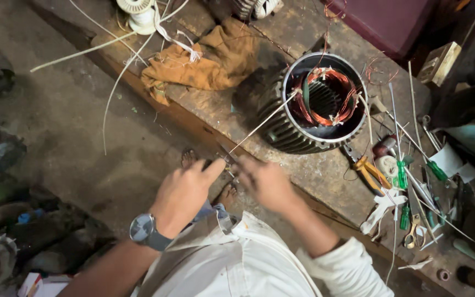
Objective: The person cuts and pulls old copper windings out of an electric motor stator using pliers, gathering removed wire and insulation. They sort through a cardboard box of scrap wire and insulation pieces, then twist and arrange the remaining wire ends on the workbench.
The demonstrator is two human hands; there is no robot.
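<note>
A ribbed grey motor stator (281,129) with copper windings (333,113) lies on the worn workbench (325,170). A thin white strip (265,122) runs from its bore down toward my hands. My left hand (185,190), with a wristwatch (143,229), pinches at the strip's near end. My right hand (265,181) is closed right beside it, seemingly on a small dark pointed tool (227,154) where the strip ends. Blur hides the exact grip.
An orange cloth (215,60) and a white cord spool (138,14) lie at the bench's far left. Orange-handled pliers (370,171), green-handled screwdrivers (402,176), scissors (413,234) and loose rods crowd the right. My bare feet (189,158) stand on the concrete floor.
</note>
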